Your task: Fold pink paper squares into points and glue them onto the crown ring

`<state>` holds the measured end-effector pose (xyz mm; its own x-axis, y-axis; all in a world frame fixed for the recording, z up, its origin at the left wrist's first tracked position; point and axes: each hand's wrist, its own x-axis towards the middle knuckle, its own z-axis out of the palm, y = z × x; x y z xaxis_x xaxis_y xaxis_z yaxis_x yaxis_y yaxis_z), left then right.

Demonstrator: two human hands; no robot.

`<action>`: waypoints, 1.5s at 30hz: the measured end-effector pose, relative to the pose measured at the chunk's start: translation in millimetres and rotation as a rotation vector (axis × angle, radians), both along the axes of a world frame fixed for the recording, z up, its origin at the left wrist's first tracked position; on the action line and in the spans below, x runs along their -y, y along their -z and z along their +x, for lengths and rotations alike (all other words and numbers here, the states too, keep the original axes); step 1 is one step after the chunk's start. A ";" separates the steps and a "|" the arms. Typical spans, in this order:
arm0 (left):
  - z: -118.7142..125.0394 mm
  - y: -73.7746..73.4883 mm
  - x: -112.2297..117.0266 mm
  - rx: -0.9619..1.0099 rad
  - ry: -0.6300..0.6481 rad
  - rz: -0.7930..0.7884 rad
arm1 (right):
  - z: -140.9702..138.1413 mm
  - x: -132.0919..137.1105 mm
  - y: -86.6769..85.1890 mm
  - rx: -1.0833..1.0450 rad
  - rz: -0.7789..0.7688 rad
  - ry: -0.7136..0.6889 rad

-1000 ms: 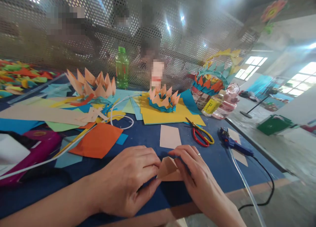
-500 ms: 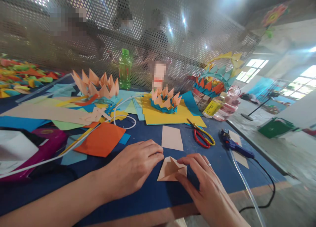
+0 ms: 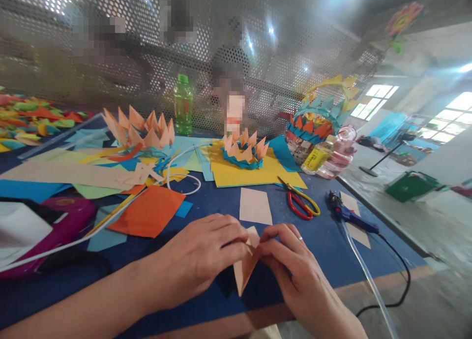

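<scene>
A folded peach-coloured piece of paper (image 3: 243, 270) stands tilted between my hands, one pointed corner aimed down toward the table's front edge. My left hand (image 3: 210, 255) has its fingers closed on the paper's left side. Pinching its right side is my right hand (image 3: 289, 260), with a ring on one finger. The paper's upper part is partly hidden behind my fingers. Just beyond it, a flat peach paper rectangle (image 3: 255, 206) lies on the blue tabletop (image 3: 221, 203).
Scissors (image 3: 300, 201) and a blue glue gun (image 3: 352, 216) lie to the right. An orange paper sheet (image 3: 149, 211) is at left, near a magenta object (image 3: 70, 216). Behind stand peach paper crowns (image 3: 245, 152), a green bottle (image 3: 183, 105) and a decorated basket (image 3: 308, 132).
The folded paper has turned and been lifted, its point now facing down. My left hand has moved right and taken hold of it, while my right hand has shifted slightly left.
</scene>
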<state>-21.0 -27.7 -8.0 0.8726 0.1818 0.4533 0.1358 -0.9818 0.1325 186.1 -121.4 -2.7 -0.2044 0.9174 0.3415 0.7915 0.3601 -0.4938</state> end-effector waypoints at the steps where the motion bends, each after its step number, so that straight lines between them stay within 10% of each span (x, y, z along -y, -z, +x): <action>1: 0.2 0.4 0.1 0.000 0.021 0.028 | 0.0 -0.3 0.5 0.002 0.017 0.022; 13: 3.7 15.5 16.2 0.031 -0.048 0.310 | -14.0 15.4 15.1 0.048 0.203 0.076; 24: 5.2 -18.3 29.6 0.023 -0.078 -0.058 | -5.4 12.7 19.6 0.051 0.306 -0.040; 38: 11.0 -10.5 28.0 0.077 -0.062 -0.074 | 0.6 14.3 22.4 -0.127 0.218 0.024; 45: 13.2 -2.6 31.7 0.209 -0.165 -0.328 | 3.2 12.0 18.0 -0.124 0.116 0.097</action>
